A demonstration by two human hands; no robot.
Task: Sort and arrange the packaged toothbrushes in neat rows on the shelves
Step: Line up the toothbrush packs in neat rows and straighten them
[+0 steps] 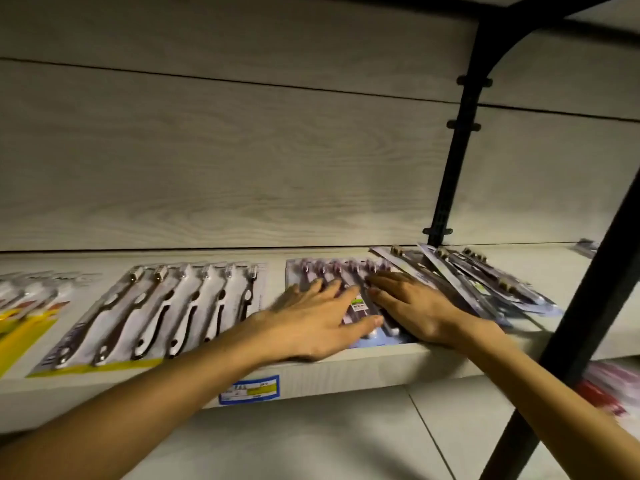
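Head view: both hands laid flat on a lilac-backed blister pack of purple-handled toothbrushes lying at the middle of the pale wood-grain shelf. Left hand with fingers spread and nearly straight, pressing down on the pack's left half, thumb stretched across its lower edge; nothing gripped. Right hand likewise flat, fingers straight and pointing left over the pack's right half; pressing, not holding. Pack squared to the shelf's front edge, above a blue-bordered price label.

To the left, already lying straight: a wide card of white-and-dark-handled toothbrushes with a yellow strip, and beyond it a yellow-backed pack, blurred, probably toothbrushes too. To the right, just beside the right hand: a fanned, overlapping heap of dark-handled toothbrush packs, skewed and plainly unsorted, by the black metal upright.

Judged roughly midway: left and middle tidy, the right-hand heap left to square up.
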